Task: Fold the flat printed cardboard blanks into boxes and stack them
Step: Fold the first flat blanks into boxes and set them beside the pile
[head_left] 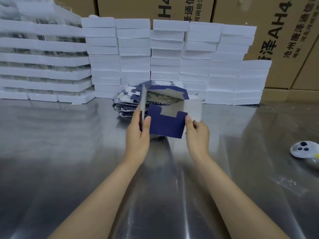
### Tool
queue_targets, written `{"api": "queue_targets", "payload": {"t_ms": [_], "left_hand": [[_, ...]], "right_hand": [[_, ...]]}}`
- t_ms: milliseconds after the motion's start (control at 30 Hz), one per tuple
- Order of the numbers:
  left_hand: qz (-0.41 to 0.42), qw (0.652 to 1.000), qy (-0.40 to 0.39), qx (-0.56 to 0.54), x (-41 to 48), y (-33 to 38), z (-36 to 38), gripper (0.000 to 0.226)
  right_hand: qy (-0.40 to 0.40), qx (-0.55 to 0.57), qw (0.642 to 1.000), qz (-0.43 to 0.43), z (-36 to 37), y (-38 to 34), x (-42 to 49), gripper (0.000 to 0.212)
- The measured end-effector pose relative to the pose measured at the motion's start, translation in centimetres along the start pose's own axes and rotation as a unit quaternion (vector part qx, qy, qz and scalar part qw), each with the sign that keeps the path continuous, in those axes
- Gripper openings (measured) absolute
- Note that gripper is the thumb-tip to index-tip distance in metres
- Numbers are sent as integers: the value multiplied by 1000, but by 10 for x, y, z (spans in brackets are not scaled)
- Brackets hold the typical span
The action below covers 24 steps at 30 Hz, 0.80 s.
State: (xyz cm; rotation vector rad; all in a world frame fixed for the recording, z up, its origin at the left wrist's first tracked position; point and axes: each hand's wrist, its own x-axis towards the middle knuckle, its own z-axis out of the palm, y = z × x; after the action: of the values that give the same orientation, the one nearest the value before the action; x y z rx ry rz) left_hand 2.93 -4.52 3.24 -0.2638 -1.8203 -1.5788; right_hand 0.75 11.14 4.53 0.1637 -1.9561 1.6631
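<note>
A half-folded blue printed cardboard box [166,124] is held up above the metal table [69,152], its grey inside facing me. My left hand [139,133] grips its upright left panel, thumb in front. My right hand [196,133] pinches the right side flap. Behind the box lies a pile of flat printed blanks [126,104].
White foam blocks [165,54] are stacked in rows along the back, with taller stacks of foam trays [39,54] at the left. Brown shipping cartons [279,35] stand behind them. A small white object with dark dots [303,150] lies at the right edge.
</note>
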Motion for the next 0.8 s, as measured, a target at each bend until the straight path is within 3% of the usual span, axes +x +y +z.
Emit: {"api": "queue_targets", "payload": {"t_ms": [133,200,300,400,567,633,700,800], "left_hand": [[-85,993,78,9,5,-6,-3,48],[-58,995,73,23,5,-7,-6,47],[16,997,33,72,2,-3,-6,72],[62,996,17,63,-1,-7,-2,62],[135,983,-14,126,-1,-13,0,47],[152,976,-31,152,0,-13,-2,56],[160,971,-60,168,0,-11,-4,60],[166,965,-80,184,2,-9,-8,50]], "right_hand": [[-50,-22,995,-79,9,-3,-8,11],[-72,-52,989,-117,11,-2,-12,38],[-87,-88,964,-234,8,-5,-17,76],[-74,-134,928,-339,3,-7,-16,73],[-102,-292,897,-317,-2,-15,-10,63],[-100,-258,913,-301,-6,-20,-8,66],[-92,-207,936,-271,-8,-25,-7,56],[-112,-182,944,-251,-12,-30,-5,46]]}}
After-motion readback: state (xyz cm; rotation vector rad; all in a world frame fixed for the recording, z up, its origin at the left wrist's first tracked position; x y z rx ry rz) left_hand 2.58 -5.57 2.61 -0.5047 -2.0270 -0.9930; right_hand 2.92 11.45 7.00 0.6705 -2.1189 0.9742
